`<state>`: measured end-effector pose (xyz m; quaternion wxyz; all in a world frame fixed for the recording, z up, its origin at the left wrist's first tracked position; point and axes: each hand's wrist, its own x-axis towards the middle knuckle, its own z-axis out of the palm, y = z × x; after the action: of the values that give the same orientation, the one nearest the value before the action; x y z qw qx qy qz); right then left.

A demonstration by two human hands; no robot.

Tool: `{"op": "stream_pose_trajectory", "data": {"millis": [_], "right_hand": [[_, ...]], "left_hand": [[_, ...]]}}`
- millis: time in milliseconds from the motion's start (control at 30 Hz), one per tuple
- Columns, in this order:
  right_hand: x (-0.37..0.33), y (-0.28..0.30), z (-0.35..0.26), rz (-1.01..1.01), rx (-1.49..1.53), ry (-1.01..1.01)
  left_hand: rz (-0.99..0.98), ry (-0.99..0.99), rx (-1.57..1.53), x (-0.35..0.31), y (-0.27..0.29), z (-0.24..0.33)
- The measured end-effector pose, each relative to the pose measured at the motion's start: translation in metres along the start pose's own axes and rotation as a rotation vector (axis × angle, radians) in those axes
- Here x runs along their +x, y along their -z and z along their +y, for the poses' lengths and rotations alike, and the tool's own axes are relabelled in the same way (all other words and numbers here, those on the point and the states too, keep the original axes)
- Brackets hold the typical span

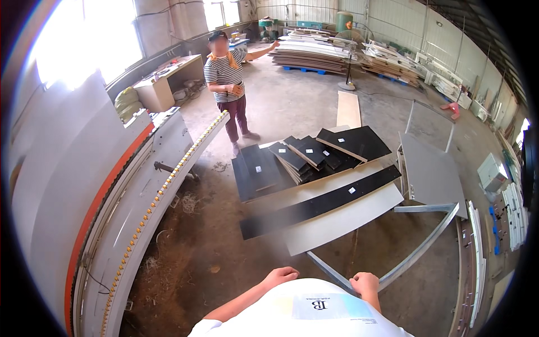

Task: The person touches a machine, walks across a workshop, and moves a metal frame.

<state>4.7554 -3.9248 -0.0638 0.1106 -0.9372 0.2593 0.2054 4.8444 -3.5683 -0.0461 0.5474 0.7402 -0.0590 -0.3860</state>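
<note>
My left hand (282, 275) is held at my waist in front of my white shirt, fingers curled in, with nothing showing in it. My right hand (366, 282) is a loose fist on the other side of the shirt. A grey metal frame (428, 242) runs behind that fist; whether they touch is hard to judge, and no held thing shows. Beyond my hands lie a white panel (337, 222) and a long black panel strip (323, 202) with a small white label. Several black boards (255, 174) are stacked loosely farther off, also labelled.
A long white machine (126, 208) with an orange stripe and a row of yellow rollers stands at left. Past the boards a person (227, 84) in a striped shirt stretches one arm sideways. Grey sheets (432, 168) stand at right; panel stacks (314, 50) fill the back.
</note>
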Motion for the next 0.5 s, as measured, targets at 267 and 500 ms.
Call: {"op": "stream_pose_trajectory", "data": {"millis": [267,500], "right_hand": [[0.012,-0.02,0.027,0.121,0.645,-0.12],[0.01,-0.013,0.035,0.201,0.764,-0.194]], "left_hand": [[-0.029,0.007,0.058,0.007,-0.006,-0.002],[-0.061,0.026,0.07,0.012,-0.013,-0.006]]}}
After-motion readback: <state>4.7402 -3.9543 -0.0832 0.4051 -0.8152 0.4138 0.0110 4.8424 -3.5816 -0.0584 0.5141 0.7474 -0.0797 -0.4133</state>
